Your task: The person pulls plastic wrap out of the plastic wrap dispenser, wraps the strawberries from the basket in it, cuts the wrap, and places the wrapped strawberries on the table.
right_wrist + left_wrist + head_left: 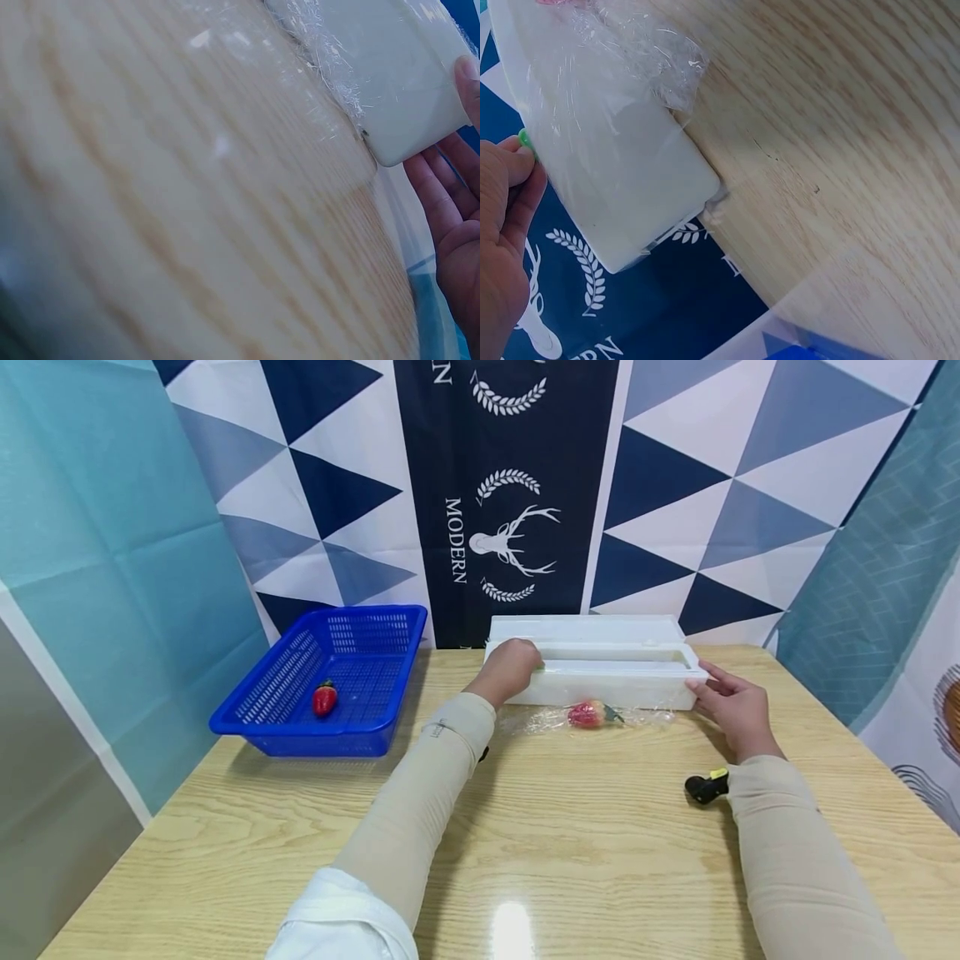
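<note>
A long white cling film dispenser (pixel 600 685) stands at the back of the table, its lid (pixel 585 628) tilted up behind. My left hand (pixel 512 670) is at its left part and pinches a small green piece (pixel 525 139) at the top edge, mostly hidden by the fingers. With thumb in front and fingers round the end, my right hand (pixel 733 706) holds the dispenser's right end. Clear cling film (pixel 667 64) hangs over the front and onto the table. A strawberry (pixel 587 714) lies in that film, in front of the dispenser.
At the left stands a blue plastic basket (pixel 300 728) with one red strawberry (pixel 324 699) in it. Patterned cloth (pixel 360 460) hangs directly behind the wooden table (pixel 585 835). A black and yellow device (pixel 707 787) sits at my right wrist.
</note>
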Available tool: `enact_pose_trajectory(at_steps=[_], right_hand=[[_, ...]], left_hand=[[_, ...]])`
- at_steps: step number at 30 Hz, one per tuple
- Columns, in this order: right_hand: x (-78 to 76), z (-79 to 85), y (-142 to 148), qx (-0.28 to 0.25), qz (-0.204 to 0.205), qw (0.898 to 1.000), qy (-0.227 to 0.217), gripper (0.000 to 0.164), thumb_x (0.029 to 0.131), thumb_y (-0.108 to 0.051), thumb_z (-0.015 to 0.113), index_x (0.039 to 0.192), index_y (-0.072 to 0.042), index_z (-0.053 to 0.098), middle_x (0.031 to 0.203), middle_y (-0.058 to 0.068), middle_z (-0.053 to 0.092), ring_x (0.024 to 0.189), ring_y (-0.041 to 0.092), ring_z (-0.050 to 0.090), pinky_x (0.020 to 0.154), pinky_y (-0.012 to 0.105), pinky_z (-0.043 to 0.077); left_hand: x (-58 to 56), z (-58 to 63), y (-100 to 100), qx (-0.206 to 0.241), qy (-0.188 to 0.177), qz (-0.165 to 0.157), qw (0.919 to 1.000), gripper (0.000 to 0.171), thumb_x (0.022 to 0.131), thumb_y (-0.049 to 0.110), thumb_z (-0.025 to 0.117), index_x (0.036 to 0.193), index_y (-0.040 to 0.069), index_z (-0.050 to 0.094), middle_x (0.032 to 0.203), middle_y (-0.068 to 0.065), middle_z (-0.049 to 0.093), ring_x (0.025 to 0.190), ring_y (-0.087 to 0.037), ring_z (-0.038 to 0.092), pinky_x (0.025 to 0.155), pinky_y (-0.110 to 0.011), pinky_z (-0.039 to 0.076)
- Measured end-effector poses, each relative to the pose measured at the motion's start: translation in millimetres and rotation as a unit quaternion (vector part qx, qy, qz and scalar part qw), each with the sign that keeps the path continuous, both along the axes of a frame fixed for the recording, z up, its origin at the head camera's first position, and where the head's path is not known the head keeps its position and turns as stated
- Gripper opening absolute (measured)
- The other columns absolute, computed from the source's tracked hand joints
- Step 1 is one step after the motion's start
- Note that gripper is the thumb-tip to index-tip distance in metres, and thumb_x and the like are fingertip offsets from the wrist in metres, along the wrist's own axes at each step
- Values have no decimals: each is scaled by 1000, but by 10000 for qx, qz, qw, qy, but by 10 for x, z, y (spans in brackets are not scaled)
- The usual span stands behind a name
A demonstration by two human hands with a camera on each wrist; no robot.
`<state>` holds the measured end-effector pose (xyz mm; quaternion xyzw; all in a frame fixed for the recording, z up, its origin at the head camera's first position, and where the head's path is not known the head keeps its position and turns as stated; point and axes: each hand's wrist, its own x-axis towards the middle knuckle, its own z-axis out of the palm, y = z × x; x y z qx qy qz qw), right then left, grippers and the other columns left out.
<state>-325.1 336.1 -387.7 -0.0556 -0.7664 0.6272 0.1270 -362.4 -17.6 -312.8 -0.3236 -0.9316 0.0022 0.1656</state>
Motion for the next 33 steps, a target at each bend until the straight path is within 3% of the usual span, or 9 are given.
enact_pose_trajectory(at_steps=[8, 27, 33], right_hand=[[-35, 29, 0, 165, -42, 9999, 16, 71, 81, -41, 74, 144, -19, 48, 107, -12, 58, 87, -6, 59, 75, 16, 52], [7, -10, 11, -34, -13, 9999, 163, 66, 84, -35, 74, 143, -17, 50, 94, -22, 60, 84, -8, 60, 72, 15, 52], [10, -19, 9, -318, 81, 9988, 358, 65, 85, -25, 74, 142, -9, 49, 88, -22, 63, 80, -7, 62, 69, 15, 52]], left_hand=[[-21, 19, -30, 100, -11, 42, 9999, 35, 88, -10, 57, 103, 14, 77, 105, -2, 72, 102, -15, 65, 93, -27, 49], [-17, -11, -113, 40, -20, -42, 10000, 33, 90, -9, 56, 106, 12, 76, 108, -2, 72, 106, -16, 64, 97, -26, 46], [4, -12, -123, 112, -65, -36, 9999, 35, 89, -11, 55, 105, 11, 76, 107, -1, 72, 105, -16, 65, 96, -27, 47]])
